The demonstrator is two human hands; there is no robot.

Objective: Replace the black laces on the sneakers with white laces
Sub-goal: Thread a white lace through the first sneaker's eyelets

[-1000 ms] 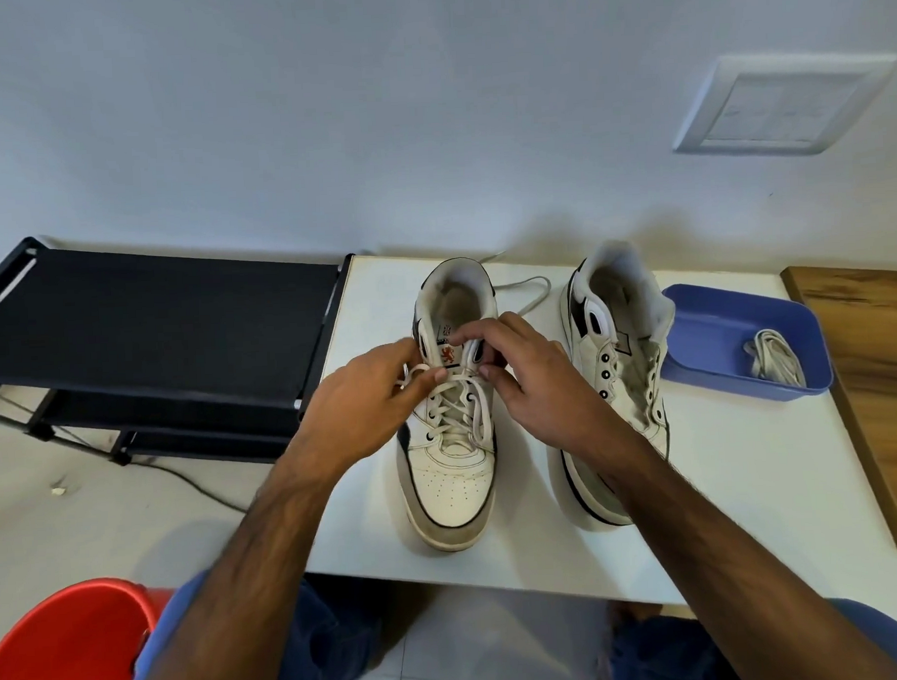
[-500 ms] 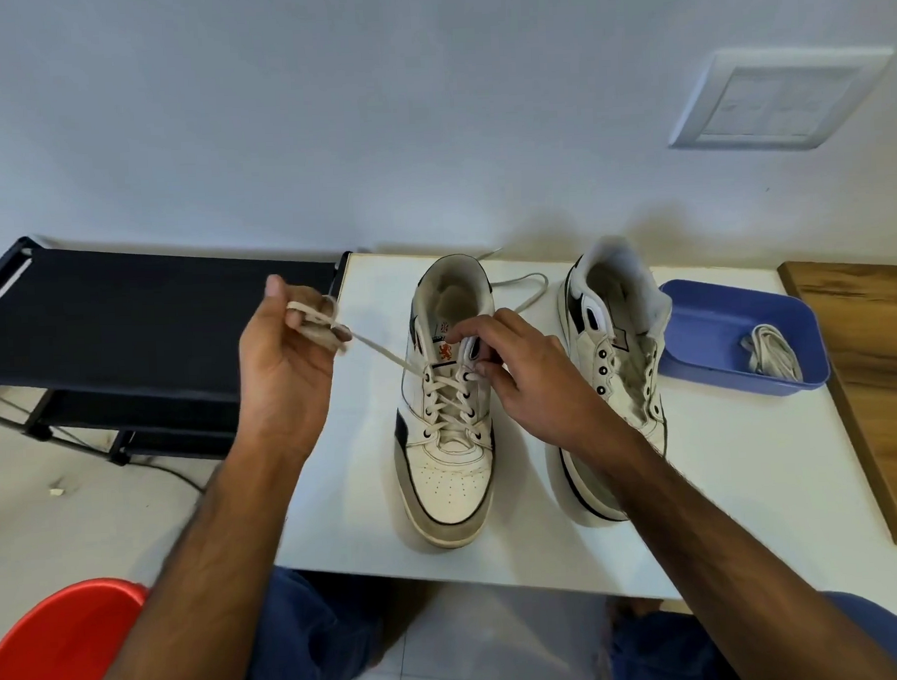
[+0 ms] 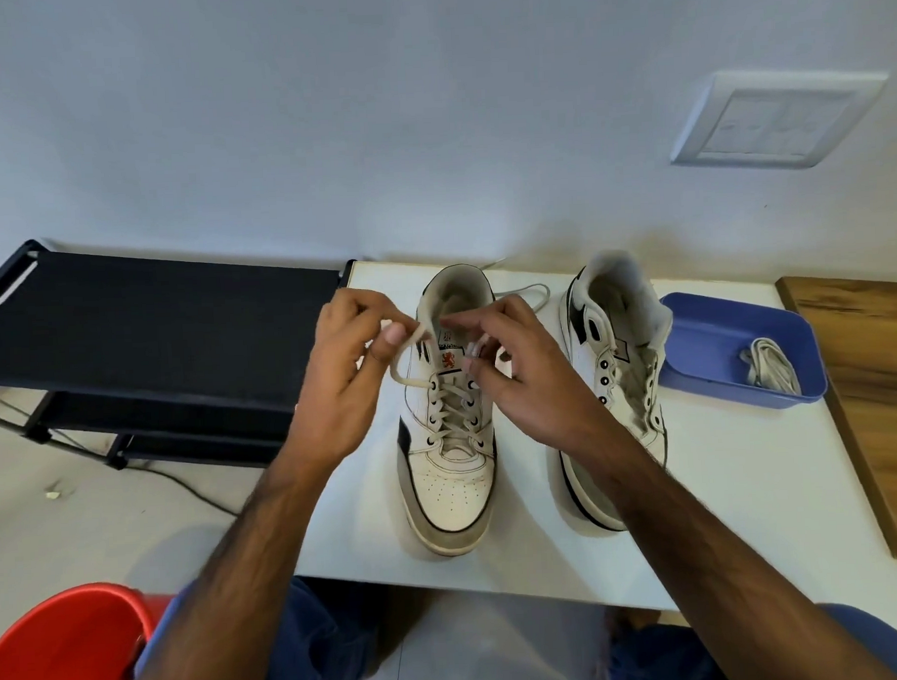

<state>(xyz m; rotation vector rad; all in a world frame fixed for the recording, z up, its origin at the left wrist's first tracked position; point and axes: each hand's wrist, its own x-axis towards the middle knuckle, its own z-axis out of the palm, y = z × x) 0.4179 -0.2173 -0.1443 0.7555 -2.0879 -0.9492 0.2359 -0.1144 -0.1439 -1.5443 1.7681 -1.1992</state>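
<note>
room: pale wall behind a white counter (image 3: 726, 507), wall plate (image 3: 781, 119) up on the right, black rack (image 3: 153, 342) to the left.
change: half a second ago left hand (image 3: 342, 375) drawn out wide to the left with the lace taut; now back beside the shoe's collar, lace slack in a loop.
left hand: fingers pinched on the white lace (image 3: 403, 362) end, just left of the tongue.
right hand: (image 3: 520, 372) fingers curled at the top right eyelets of the left sneaker (image 3: 450, 422); whether clamped on the other lace end, cannot tell, too blurred.
meaning: lace pulled through and slack taken up; left sneaker laced in white nearly to the top, probably top eyelet or tying next.
remaining: right sneaker (image 3: 618, 383) with bare eyelets, no lace threaded.
spare lace: second white lace (image 3: 769, 367) bundled in the blue tray (image 3: 705, 375), just right of the right sneaker.
around: wooden board (image 3: 869, 373) at far right, red bucket (image 3: 59, 660) low left, cable on the floor.
in the way: own right wrist across the right sneaker; loose lace tail (image 3: 529, 295) behind the collar, easy to snag.
</note>
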